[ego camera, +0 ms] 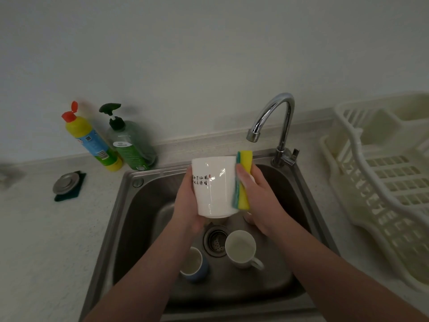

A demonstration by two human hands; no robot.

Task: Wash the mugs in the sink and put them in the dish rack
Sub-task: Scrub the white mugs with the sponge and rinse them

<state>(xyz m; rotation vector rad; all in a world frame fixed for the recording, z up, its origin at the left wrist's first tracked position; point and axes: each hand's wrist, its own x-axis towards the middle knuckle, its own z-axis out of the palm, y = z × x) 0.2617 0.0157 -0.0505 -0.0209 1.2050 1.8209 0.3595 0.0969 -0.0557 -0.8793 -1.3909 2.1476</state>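
Above the steel sink (130, 205) my left hand (185, 205) grips a tall white mug (214, 187) with dark lettering on its side. My right hand (262, 198) holds a yellow and green sponge (242, 180) against the mug's right side, thumb over the sponge. On the sink floor stand a white mug (241, 248) with its handle to the right and a blue mug (193, 264), both mouth up, either side of the drain (214, 241). The cream dish rack (383, 182) sits on the counter to the right, with no mugs seen in it.
A chrome tap (276, 119) arches over the sink's back right; no water runs from it. Behind the sink's left corner stand a yellow bottle (92, 140) with a red cap and a green pump bottle (130, 145). A metal sink plug (66, 183) lies on a dark pad.
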